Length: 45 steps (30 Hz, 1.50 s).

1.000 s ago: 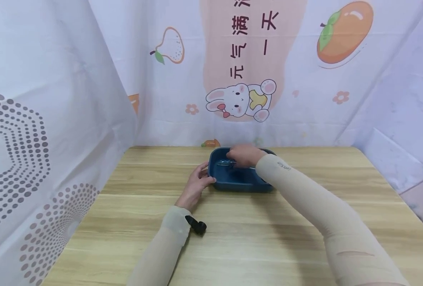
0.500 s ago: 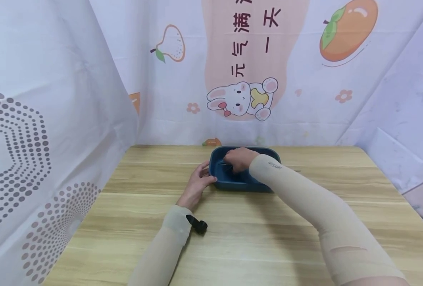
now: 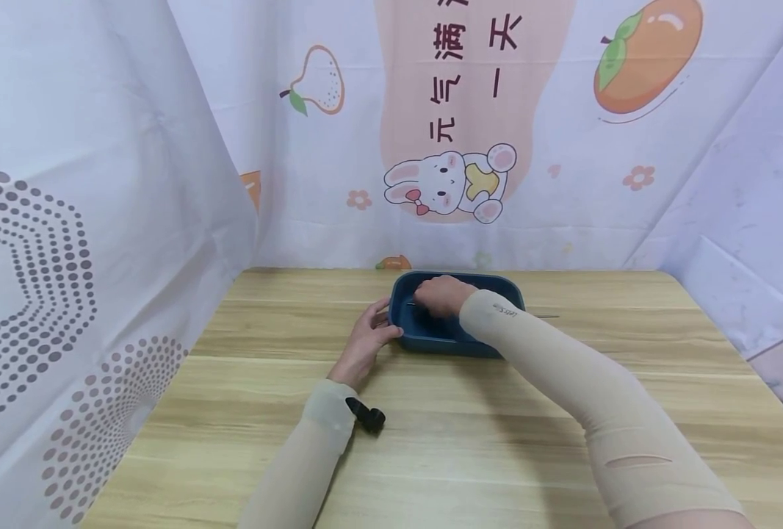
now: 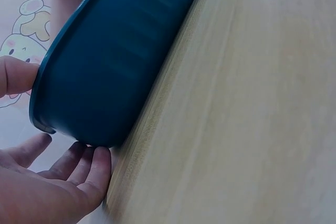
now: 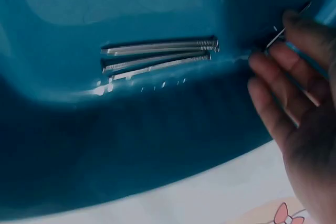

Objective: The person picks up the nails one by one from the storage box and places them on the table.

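A dark blue tub [image 3: 451, 347] stands near the table's far edge. At its left end, my left hand [image 3: 363, 343] holds the corner; in the left wrist view the thumb [image 4: 18, 75] meets the rim and several fingertips touch the outer wall. Down inside the tub is my right hand [image 3: 441, 295]. It pinches a thin metal nail [image 5: 277, 36] between thumb and finger, as the right wrist view shows. Beside it on the tub's floor lie several more nails [image 5: 163, 47], roughly side by side along one wall.
On the wooden table [image 3: 431, 441], a thin dark rod [image 3: 547, 316] lies just right of the tub, partly hidden by the right forearm. A printed cloth [image 3: 338, 220] hangs close behind the far edge. Another cloth [image 3: 100, 220] hangs on the left.
Inside the tub my right hand has shifted slightly left and lower. The forearm's shift has uncovered the thin rod on the table. My left hand stays at the tub's corner.
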Available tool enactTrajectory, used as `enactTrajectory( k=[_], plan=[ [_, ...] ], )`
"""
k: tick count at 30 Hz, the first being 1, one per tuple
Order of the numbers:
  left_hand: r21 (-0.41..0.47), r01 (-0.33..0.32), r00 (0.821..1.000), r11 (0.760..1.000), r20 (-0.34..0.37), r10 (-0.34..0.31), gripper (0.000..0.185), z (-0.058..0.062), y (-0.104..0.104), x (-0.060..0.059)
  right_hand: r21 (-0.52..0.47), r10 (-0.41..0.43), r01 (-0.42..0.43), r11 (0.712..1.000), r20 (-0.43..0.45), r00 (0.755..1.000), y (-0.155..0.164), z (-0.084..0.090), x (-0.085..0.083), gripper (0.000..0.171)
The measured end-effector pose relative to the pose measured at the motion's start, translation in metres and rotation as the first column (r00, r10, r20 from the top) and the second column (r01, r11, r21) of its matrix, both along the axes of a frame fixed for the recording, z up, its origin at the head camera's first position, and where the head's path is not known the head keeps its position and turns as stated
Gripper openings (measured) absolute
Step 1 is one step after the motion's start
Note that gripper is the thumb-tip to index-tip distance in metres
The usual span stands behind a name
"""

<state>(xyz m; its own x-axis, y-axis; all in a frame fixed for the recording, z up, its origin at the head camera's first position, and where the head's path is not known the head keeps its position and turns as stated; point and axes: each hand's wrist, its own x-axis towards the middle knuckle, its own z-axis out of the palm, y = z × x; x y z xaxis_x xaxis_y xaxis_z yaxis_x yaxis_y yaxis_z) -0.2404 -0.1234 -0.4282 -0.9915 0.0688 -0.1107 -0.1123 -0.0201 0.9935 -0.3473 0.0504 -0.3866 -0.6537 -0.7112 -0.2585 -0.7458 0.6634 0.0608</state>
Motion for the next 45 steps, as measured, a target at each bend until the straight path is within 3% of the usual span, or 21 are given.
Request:
enactTrajectory(
  k=[10,18,25,32,36,43,45],
  plan=[
    [0.005,-0.005,1.0,1.0,-0.003,0.005,0.072,-0.002,-0.001,0.0,0.07,0.102,-0.095,0.993,-0.101,0.99,-0.002,-0.003,-0.003,0.01],
    [0.011,-0.006,1.0,1.0,-0.01,0.006,0.072,0.0,-0.001,0.002,0.118,0.182,-0.163,0.98,-0.178,0.967,-0.005,-0.009,-0.003,0.015],
    [0.01,0.029,0.999,1.0,0.013,-0.029,0.075,0.003,-0.003,0.001,0.103,0.141,-0.126,0.987,-0.152,0.978,-0.006,-0.01,-0.005,0.019],
    [0.001,0.044,0.999,0.999,0.017,-0.044,0.074,0.024,-0.001,0.013,0.052,0.073,-0.068,0.996,-0.099,0.992,-0.001,-0.007,-0.006,0.023],
    [0.006,0.041,0.999,0.999,0.0,-0.041,0.074,0.028,0.0,0.016,0.008,0.038,-0.038,0.999,-0.089,0.995,0.004,0.002,-0.006,0.022],
    [0.011,-0.012,1.0,1.0,-0.007,0.012,0.072,0.0,0.0,-0.001,-0.052,-0.015,0.011,0.999,-0.062,0.998,0.014,0.012,-0.006,0.02],
    [0.012,-0.018,1.0,1.0,-0.005,0.018,0.072,0.0,0.001,0.0,-0.055,-0.028,0.025,0.998,-0.053,0.998,0.017,0.015,-0.004,0.019]
  ],
)
